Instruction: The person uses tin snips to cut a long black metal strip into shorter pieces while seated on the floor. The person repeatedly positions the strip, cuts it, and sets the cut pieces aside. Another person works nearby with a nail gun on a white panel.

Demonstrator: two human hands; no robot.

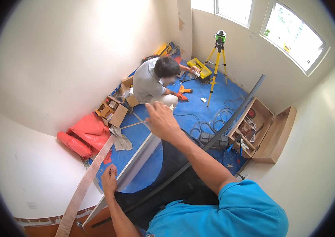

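Observation:
My left hand (109, 178) is closed beside the near part of a long white panel (140, 158). Its fingers curl around something small and dark that I cannot make out. Raised over the far end of the panel is my right hand (162, 118), back upward, fingers partly bent and apart, with nothing visible in it. Whether it touches the panel I cannot tell. Left of my left hand a long, thin wooden strip (83, 187) slants up. A long dark bar (230, 122) runs diagonally under my right forearm.
A co-worker (151, 81) crouches ahead near an orange drill (182, 94). A laser level (220, 37) stands on a yellow tripod (214, 75). An open wooden toolbox (272, 148) sits right, beside black cables (203, 126). Red sheeting (88, 134) and cardboard boxes (116, 114) lie left on blue floor covering (145, 177).

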